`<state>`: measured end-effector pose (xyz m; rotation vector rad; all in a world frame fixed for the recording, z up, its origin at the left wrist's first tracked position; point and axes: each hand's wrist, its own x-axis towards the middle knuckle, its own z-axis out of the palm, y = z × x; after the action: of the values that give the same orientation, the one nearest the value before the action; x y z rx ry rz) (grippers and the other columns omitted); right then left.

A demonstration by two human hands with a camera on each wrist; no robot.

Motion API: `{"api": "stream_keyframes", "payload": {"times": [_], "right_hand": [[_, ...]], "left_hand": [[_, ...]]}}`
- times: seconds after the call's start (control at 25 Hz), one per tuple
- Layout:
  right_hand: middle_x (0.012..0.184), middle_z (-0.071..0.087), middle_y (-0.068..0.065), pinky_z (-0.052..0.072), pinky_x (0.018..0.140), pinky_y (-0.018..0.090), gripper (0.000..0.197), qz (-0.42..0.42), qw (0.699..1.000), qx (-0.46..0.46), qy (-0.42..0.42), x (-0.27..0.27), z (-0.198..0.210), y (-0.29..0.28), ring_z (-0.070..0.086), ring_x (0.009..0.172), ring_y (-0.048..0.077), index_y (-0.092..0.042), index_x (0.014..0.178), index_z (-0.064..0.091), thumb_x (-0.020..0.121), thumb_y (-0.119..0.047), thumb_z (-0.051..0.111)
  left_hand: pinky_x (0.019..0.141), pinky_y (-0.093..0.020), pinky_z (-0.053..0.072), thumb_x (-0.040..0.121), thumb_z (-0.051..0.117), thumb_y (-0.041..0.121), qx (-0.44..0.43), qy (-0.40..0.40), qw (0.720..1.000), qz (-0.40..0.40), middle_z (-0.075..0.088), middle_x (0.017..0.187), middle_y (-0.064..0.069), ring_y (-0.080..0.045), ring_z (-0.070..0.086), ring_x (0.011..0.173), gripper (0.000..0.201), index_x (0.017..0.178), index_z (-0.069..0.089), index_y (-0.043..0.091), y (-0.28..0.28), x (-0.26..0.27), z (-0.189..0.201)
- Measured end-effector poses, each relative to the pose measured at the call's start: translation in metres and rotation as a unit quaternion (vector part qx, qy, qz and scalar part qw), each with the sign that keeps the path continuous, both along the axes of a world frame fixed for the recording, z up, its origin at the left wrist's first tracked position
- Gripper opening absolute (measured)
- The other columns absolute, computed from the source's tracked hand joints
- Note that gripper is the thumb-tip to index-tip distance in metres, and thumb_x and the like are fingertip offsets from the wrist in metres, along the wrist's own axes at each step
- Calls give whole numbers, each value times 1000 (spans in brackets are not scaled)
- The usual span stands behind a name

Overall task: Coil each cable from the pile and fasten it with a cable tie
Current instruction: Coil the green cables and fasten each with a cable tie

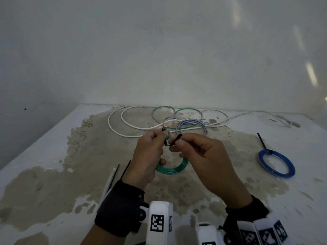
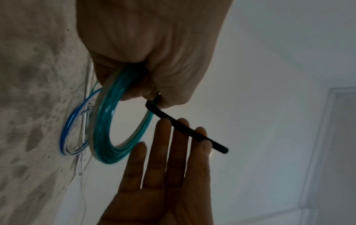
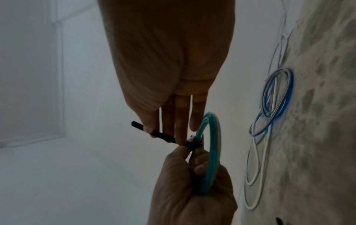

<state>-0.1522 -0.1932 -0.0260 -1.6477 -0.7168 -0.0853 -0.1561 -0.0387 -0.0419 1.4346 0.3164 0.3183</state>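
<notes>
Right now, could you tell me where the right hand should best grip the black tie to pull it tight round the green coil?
Probably the free tail of the tie, pinched close to the green coil, coming from the side away from the left hand. The tail sticks out straight there, and the left hand already steadies the coil.

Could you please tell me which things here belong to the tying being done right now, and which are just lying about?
In use:
green coil, gripped by the left hand
black tie, pinched by the right hand

Lying about:
blue coil, already tied
loose cables at the back
spare ties by the left wrist
</notes>
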Motion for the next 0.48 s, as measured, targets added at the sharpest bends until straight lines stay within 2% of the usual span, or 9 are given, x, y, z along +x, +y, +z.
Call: {"api": "stream_keyframes", "payload": {"times": [0.12, 0.2, 0.32, 0.48], "right_hand": [[89, 78, -2, 54, 59, 24, 15, -11, 997, 1, 70, -4, 8, 6, 74, 71, 13, -24, 105, 74, 98, -21, 61], [82, 77, 3, 50, 54, 23, 14, -30, 993, 3, 115, -3, 14, 9, 70, 62, 13, -31, 107, 69, 97, -23, 64], [75, 76, 8, 45, 51, 18, 18, -43, 988, -1, 149, -2, 19, 12, 63, 55, 12, -30, 111, 65, 95, -22, 67], [69, 73, 9, 42, 47, 15, 17, -41, 985, 2, 168, -5, 24, 15, 58, 50, 12, -27, 107, 67, 94, -15, 66]], "left_hand": [[41, -24, 34, 98, 58, 28, 46, -42, 998, -8, 44, 47, 16, -7, 34, 45, 15, 95, 69, 18, 1, -7, 5], [42, -26, 35, 99, 57, 28, 84, -71, 994, -16, 44, 47, 14, -9, 32, 41, 16, 97, 69, 19, 0, -12, 7], [43, -29, 34, 100, 56, 30, 114, -102, 988, -27, 39, 48, 10, -13, 28, 39, 16, 92, 67, 22, -1, -18, 7], [42, -29, 32, 99, 57, 33, 129, -121, 983, -41, 42, 50, 10, -11, 29, 38, 16, 88, 66, 27, -1, -22, 8]]}}
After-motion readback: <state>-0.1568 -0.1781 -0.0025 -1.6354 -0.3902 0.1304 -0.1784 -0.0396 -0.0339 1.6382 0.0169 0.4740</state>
